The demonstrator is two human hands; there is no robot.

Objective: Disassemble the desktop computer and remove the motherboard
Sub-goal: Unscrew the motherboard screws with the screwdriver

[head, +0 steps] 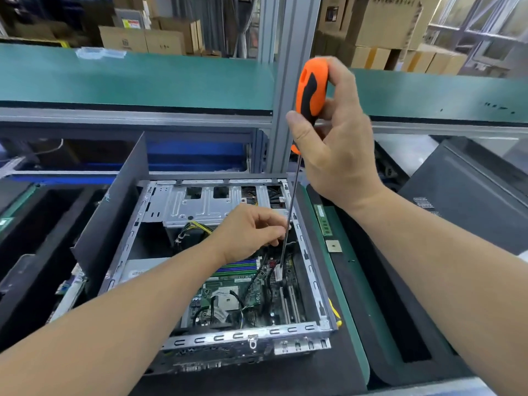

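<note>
An open desktop case [313, 284] lies flat in front of me, its side panel off. Inside it the green motherboard [257, 292] shows with black cables across it. My right hand [337, 138] grips the orange and black handle of a long screwdriver [310, 92] held nearly upright. The shaft [290, 212] runs down into the case and its tip meets the board near the right side. My left hand [251, 230] reaches in over the case and pinches the shaft low down, steadying it.
A silver drive cage [197, 207] fills the far end of the case. A grey panel [114, 201] leans at the left. A memory stick [323, 215] and a small chip [334, 246] lie on the green mat at right. A black case [468, 195] stands far right.
</note>
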